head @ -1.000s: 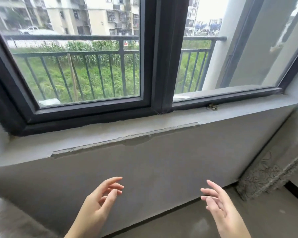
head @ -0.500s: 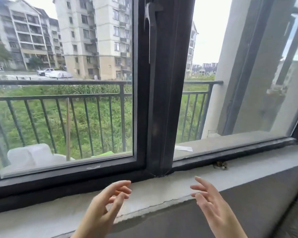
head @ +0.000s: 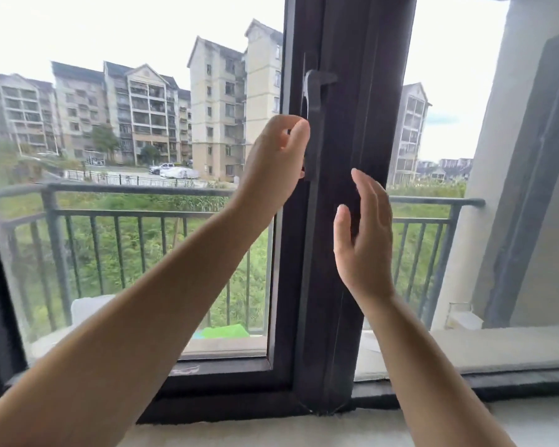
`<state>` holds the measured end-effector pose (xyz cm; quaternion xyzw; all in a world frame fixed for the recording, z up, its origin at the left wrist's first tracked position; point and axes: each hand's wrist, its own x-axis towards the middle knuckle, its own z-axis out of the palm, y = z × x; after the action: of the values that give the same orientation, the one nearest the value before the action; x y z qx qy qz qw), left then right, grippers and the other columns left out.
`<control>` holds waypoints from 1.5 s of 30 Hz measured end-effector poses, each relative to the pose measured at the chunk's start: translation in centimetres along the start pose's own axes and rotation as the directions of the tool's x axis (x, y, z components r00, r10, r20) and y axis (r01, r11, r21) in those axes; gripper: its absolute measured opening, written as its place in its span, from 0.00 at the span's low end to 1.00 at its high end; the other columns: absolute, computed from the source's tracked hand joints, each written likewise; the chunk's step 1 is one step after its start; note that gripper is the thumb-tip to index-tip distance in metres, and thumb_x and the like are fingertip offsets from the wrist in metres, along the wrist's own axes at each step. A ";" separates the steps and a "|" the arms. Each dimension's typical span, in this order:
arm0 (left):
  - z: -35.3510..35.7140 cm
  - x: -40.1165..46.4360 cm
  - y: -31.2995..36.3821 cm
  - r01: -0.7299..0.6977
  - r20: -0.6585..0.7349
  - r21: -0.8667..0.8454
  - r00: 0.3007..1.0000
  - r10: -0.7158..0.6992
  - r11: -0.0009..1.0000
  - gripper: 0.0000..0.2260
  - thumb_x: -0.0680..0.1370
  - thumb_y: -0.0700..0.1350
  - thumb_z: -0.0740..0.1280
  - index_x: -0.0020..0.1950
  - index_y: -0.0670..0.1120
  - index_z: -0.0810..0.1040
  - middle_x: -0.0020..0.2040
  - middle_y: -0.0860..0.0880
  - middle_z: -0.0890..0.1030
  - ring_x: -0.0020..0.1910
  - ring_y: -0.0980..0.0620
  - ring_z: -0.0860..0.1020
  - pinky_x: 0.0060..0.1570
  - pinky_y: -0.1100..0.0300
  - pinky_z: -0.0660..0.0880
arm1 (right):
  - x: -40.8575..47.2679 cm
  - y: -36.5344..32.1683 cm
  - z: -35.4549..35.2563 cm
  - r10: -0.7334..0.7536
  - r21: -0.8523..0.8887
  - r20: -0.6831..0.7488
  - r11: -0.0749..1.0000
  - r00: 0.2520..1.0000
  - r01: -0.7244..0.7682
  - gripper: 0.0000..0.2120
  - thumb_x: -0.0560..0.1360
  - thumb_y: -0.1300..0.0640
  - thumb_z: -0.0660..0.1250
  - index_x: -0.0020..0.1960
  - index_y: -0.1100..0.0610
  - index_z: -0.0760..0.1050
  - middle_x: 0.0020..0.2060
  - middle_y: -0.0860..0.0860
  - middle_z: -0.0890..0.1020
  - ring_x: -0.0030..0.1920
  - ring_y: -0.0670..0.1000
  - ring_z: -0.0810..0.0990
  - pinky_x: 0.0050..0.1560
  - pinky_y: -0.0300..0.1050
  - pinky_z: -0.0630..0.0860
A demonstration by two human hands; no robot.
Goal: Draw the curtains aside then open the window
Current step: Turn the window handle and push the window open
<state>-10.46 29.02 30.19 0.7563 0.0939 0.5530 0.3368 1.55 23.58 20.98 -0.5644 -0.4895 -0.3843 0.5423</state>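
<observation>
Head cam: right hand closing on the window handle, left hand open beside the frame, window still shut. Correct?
Hands are swapped. In the head view the left hand is curled at the window handle, fingers at its lower part, while the right hand is open, palm toward the centre frame. The window looks shut.

The window frame (head: 342,221) is dark brown to near black, and its handle (head: 313,124) is the same dark tone. The sill (head: 271,430) along the bottom edge is pale grey-white. Beyond the glass, the balcony railing (head: 126,214) is dark grey with plain upright bars. The apartment blocks (head: 136,114) are beige and cream with grey roofs, the vegetation (head: 136,253) is bright green, and the sky (head: 110,30) is washed-out white. At the right edge the column (head: 484,156) is light grey.
</observation>
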 end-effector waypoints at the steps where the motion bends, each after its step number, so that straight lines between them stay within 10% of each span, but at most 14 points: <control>1: 0.4 0.7 0.4 0.044 -0.006 -0.002 0.999 -0.044 0.999 0.07 0.81 0.48 0.54 0.45 0.51 0.70 0.38 0.45 0.73 0.38 0.48 0.74 0.46 0.40 0.77 | 0.0 0.4 0.9 -0.029 -0.048 -0.035 0.998 0.999 0.027 0.19 0.76 0.60 0.57 0.67 0.60 0.65 0.65 0.58 0.72 0.67 0.53 0.68 0.69 0.48 0.64; 6: 1.4 2.0 0.8 0.128 0.069 -0.110 0.990 -0.120 0.986 0.15 0.82 0.48 0.49 0.42 0.45 0.68 0.29 0.47 0.73 0.25 0.53 0.73 0.28 0.59 0.76 | -1.5 2.4 3.1 -0.161 -0.228 0.000 0.961 0.987 0.157 0.20 0.75 0.62 0.58 0.67 0.58 0.66 0.68 0.57 0.69 0.71 0.58 0.61 0.72 0.51 0.57; 13: 0.5 4.4 -1.1 -0.177 -0.087 0.374 0.971 0.224 0.911 0.17 0.81 0.48 0.55 0.33 0.43 0.66 0.24 0.48 0.66 0.21 0.51 0.65 0.24 0.59 0.64 | -1.5 2.9 3.1 -0.223 -0.223 0.001 0.950 0.975 0.218 0.20 0.76 0.62 0.56 0.67 0.58 0.66 0.68 0.57 0.68 0.71 0.59 0.61 0.72 0.53 0.57; 19: -5.2 7.0 1.2 -0.358 0.153 0.850 0.870 0.469 0.387 0.20 0.79 0.56 0.56 0.35 0.44 0.72 0.24 0.53 0.67 0.25 0.52 0.67 0.36 0.63 0.65 | -1.5 3.0 3.2 -0.236 -0.214 -0.010 0.950 0.972 0.229 0.20 0.76 0.61 0.55 0.67 0.58 0.66 0.68 0.57 0.68 0.71 0.59 0.61 0.72 0.55 0.59; 23: -6.8 8.6 2.7 -0.486 0.357 0.866 0.768 0.532 0.121 0.24 0.79 0.57 0.55 0.42 0.38 0.77 0.29 0.45 0.75 0.30 0.48 0.72 0.38 0.59 0.66 | -1.5 3.1 3.2 -0.232 -0.202 -0.013 0.953 0.973 0.225 0.20 0.76 0.62 0.55 0.67 0.58 0.67 0.69 0.57 0.67 0.71 0.59 0.61 0.72 0.55 0.57; 33: -10.7 5.5 -5.9 -0.221 -0.068 0.856 0.848 0.525 0.467 0.28 0.76 0.55 0.59 0.69 0.38 0.61 0.66 0.37 0.71 0.64 0.42 0.69 0.65 0.50 0.62 | -3.1 -2.7 3.1 -0.246 0.099 0.259 0.969 0.934 0.227 0.25 0.75 0.60 0.52 0.71 0.54 0.55 0.73 0.50 0.53 0.75 0.51 0.48 0.75 0.52 0.51; 38: -13.3 3.1 -10.6 -0.427 0.353 0.895 0.855 0.381 0.128 0.25 0.80 0.57 0.47 0.72 0.44 0.55 0.74 0.39 0.61 0.73 0.45 0.58 0.72 0.48 0.41 | -4.4 -5.6 9.7 -0.072 -0.005 0.373 0.997 0.925 0.080 0.28 0.76 0.51 0.47 0.74 0.53 0.45 0.74 0.52 0.46 0.75 0.51 0.43 0.74 0.57 0.54; 45: -15.4 3.9 -12.0 -0.502 0.476 0.865 0.800 0.366 -0.027 0.25 0.80 0.57 0.43 0.74 0.46 0.52 0.75 0.41 0.58 0.74 0.45 0.56 0.71 0.46 0.47 | -5.7 -4.8 14.9 -0.027 -0.301 0.212 0.949 0.977 0.092 0.25 0.78 0.51 0.46 0.73 0.57 0.49 0.74 0.59 0.50 0.75 0.57 0.48 0.74 0.56 0.43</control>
<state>-20.10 46.36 28.30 0.8016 0.1686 0.3892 -0.4213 -5.79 37.20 14.91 -0.6638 -0.4934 -0.4122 0.3820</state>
